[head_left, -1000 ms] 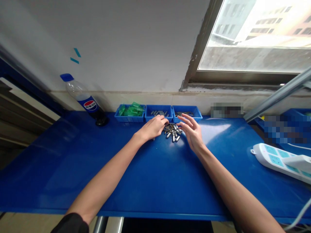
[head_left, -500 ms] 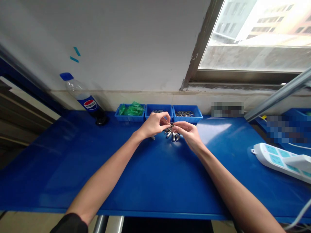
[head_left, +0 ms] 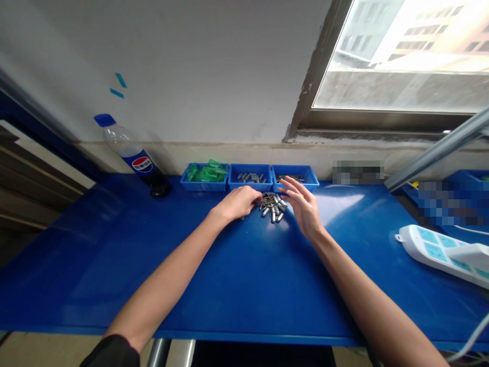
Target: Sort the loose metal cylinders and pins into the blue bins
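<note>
A small pile of metal pieces [head_left: 272, 205], short silvery cylinders and thin dark pins, lies on the blue tabletop. My left hand [head_left: 237, 201] reaches in at the pile's left side, its fingers curled down and pressed together. Whatever its fingertips hold is hidden. To the right of the pile, my right hand [head_left: 303, 209] is raised slightly with fingers apart and nothing in them. Behind the pile stand three blue bins: one with green plastic pieces [head_left: 208, 172], one with silvery cylinders [head_left: 252, 178], and one with thin pins [head_left: 292, 179], partly behind my right fingertips.
A cola bottle [head_left: 139, 162] stands at the back left against the wall. On the right lies a white power strip [head_left: 439, 250] with a plug in it. A metal bar [head_left: 431, 148] slants down beside another blue bin [head_left: 469, 186]. The table's front edge [head_left: 244, 336] runs below my forearms.
My hands have moved apart from their pinch together above the pile. The left has lowered to the pile's left side; the right has opened and shifted right.
</note>
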